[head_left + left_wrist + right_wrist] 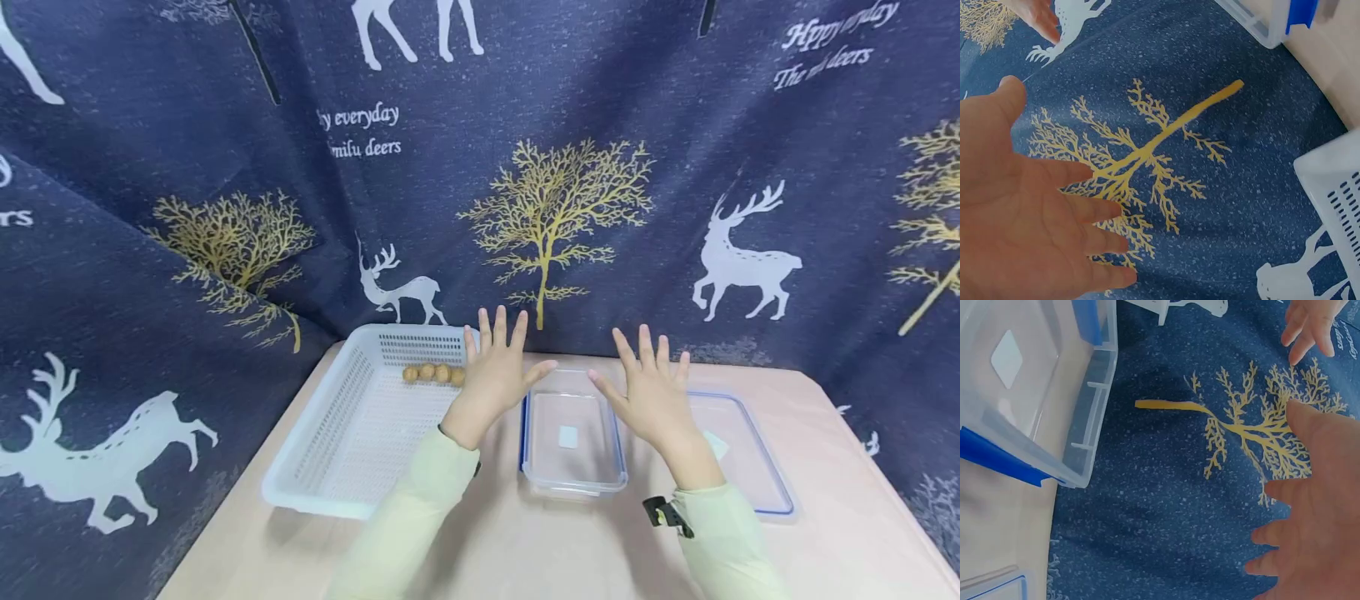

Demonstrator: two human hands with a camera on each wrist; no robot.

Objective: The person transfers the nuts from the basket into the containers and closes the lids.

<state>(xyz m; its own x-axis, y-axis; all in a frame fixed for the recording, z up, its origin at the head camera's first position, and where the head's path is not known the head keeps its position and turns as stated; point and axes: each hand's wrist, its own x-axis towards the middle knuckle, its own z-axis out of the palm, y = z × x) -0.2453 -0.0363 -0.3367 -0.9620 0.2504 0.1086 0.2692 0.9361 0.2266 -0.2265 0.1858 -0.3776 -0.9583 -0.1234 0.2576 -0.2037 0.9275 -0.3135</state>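
Both hands are raised above the table with fingers spread, and neither holds anything. My left hand [495, 375] is between a white plastic basket [315, 500] and a clear plastic food container [576, 485], overlapping the basket's right side in the head view. Inside the basket, along its far end, sit several round brown things [427, 372] that look like walnuts; the hand may hide more. My right hand [654, 398] is at the container's right, partly in front of a clear lid [750, 450] with a blue seal. In the left wrist view, the left palm [1029, 219] shows bare.
A pinkish table [517, 558] bears the basket, container and lid. Behind it hangs a dark blue cloth [450, 192] printed with deer and trees. Blue clips [997, 456] stick out from the container's sides. A pale label [567, 437] shows within the container.
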